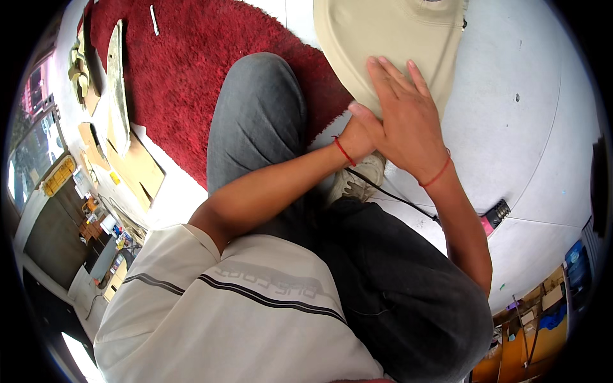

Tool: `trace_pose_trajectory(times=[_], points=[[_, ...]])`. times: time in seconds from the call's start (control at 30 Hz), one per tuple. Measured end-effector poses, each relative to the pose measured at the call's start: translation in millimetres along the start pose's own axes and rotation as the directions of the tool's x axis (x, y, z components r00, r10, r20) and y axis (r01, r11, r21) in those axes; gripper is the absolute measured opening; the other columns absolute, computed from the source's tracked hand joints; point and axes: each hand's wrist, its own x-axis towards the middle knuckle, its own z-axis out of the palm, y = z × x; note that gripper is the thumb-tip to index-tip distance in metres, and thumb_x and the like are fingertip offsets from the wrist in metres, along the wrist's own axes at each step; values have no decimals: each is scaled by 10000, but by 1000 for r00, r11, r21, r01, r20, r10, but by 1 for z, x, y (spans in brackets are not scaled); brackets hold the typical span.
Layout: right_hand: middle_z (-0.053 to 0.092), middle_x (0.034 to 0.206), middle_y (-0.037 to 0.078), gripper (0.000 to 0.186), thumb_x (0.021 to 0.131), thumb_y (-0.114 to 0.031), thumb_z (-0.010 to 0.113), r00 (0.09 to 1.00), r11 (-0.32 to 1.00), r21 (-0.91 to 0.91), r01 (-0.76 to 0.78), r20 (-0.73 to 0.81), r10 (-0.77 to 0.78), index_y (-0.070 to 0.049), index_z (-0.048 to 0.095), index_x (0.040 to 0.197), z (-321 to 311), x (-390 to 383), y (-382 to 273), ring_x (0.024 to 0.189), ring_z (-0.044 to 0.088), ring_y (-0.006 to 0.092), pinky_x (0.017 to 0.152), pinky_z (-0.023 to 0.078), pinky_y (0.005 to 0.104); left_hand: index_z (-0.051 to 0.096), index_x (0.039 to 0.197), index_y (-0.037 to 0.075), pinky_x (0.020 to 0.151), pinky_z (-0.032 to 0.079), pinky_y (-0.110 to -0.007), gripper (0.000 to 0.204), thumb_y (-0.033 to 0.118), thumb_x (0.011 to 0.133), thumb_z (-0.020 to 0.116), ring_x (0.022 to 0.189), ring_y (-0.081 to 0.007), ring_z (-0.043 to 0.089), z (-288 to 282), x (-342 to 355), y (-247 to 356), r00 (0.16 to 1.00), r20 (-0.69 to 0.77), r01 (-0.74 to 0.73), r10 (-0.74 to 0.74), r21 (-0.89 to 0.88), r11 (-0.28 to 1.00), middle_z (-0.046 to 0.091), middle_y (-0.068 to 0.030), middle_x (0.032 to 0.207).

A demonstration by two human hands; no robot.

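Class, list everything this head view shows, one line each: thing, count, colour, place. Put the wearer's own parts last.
Fabric-like piece: one, beige, top centre
Shaggy rug: one, dark red, upper left
Strip: one, white, on the rug
Curved piece: one, pale, rug's left edge
Flat pieces: several, tan, left
Block: one, yellow, far left
Cable: one, black, below the hands
Small object: one, pink and black, beside the right forearm
Floor: one, whitish, right
Cluttered edges: many things, mixed colours, too small to tell
Wristbands: two, red, one per wrist
Shoe: one, off-white, below the hands
Trousers: one pair, dark grey, centre
Shirt: one, off-white, bottom
Left hand: one, bare, partly behind the right
Right hand: one, bare, fingers over the beige piece
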Motion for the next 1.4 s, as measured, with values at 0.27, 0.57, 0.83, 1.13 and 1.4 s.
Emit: trace_pose_trajectory(times=[0.27,0.57,0.83,1.13,1.4], points=[[655,1306,249,644,966,-383,658,1000,1000,10,5,0,-5,103,532,1371,2,-14,-2,1305,583,356,1216,304,500,482,1426,21,1006,516,-372,527,84,943,685,1223,-214,592,7,-4,-2,1000,-10,19,-20,-85,996,615,-115,1315],[649,1275,295,647,965,-389,662,983,987,109,-116,152,98,112,537,1356,-34,-28,-17,1256,604,394,1181,358,505,497,1422,17,1003,517,-375,501,91,960,675,1203,-218,607,9,-7,8,996,-12,77,-88,-373,924,653,-115,1259],[616,1324,322,661,987,-394,649,989,1000,29,-9,-149,13,118,522,1384,0,8,-4,1255,595,442,1169,376,493,566,1357,-7,1008,518,-354,397,73,977,650,1173,-185,628,15,-7,-14,996,86,-6,17,-121,993,663,-103,1280],[705,1213,194,565,953,-353,744,663,633,490,-600,-138,736,38,591,1331,-68,-60,48,1112,684,240,943,530,339,335,1577,46,1143,441,-428,605,350,1091,529,1382,-230,509,28,-3,21,924,234,379,-303,-440,814,483,-103,1546],[689,1220,164,573,893,-190,812,572,-213,906,-365,399,716,90,557,1323,4,-75,88,1100,682,223,949,538,337,460,1489,66,1021,468,-381,664,577,1069,404,1227,-224,602,23,-15,11,823,243,565,-514,-453,690,602,-86,1416]])
